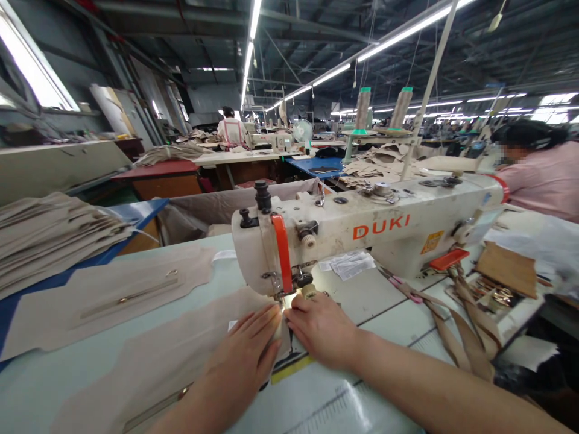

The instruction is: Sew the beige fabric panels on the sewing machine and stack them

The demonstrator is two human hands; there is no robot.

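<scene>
My left hand (246, 346) lies flat, fingers stretched out, on a beige fabric panel (167, 337) by the needle of a white sewing machine (335, 223). A zipper (156, 410) is set into this panel, partly covered by my left forearm. On the other side of the needle, my right hand (319, 325) has its fingers bent and pressed together at the panel's edge, beside the presser foot. The fingertips and the fabric between them are partly hidden. Another beige panel with a zipper (147, 294) lies flat further left.
White labels (348, 264) lie on the machine bed. Pink-handled scissors (404, 288) and beige straps (461, 325) are to the right. A stack of fabric pieces (54, 232) stands at left. A co-worker in pink (547, 175) sits at right; another person (231, 128) is further back.
</scene>
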